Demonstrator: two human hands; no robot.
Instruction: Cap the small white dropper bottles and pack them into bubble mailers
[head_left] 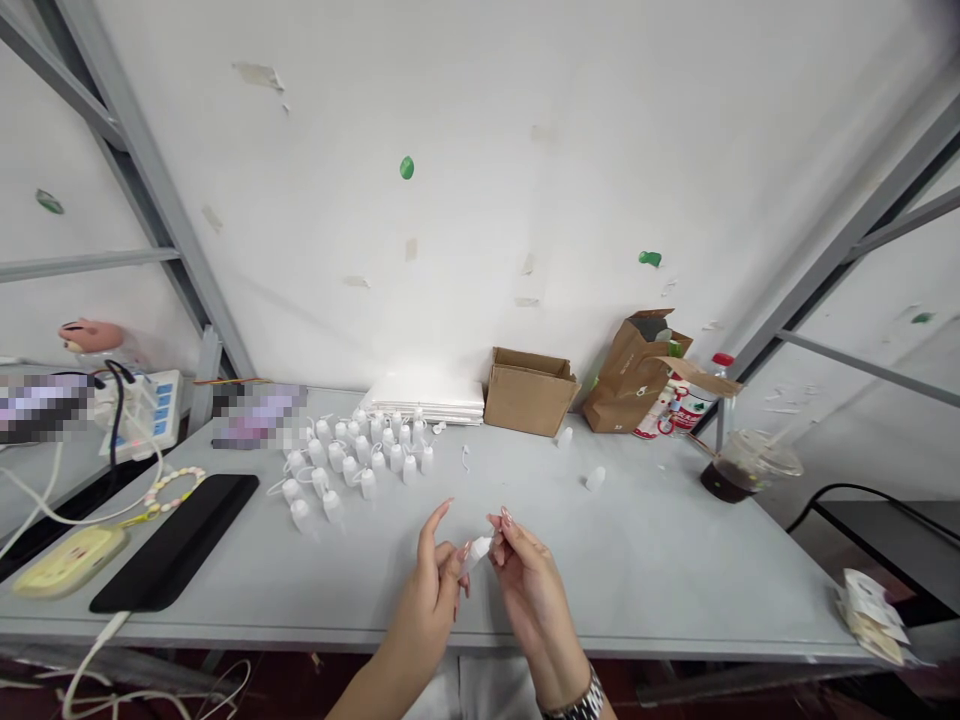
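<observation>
Head view: a small white plastic bottle sits between the hands, tilted, above the front of the grey surface, not touching it. Right hand: thumb and fingertips pinch the bottle's upper end; metal wristband on the wrist. Left hand: curled fingers meet the bottle's lower end, index finger raised and apart from it. Exact grip of the left hand partly hidden.

Behind the hands, a cluster of similar bottles stands upright, many with thin looped tethers. Two loose bottles lie further right: one near the cardboard box, one nearer the hands. White sheets are stacked beyond the cluster, just beside the box. A brown paper bag leans at the far edge. A plastic cup with dark liquid stands at the right corner. On the left are a black pad, a yellow pad and a power strip.
</observation>
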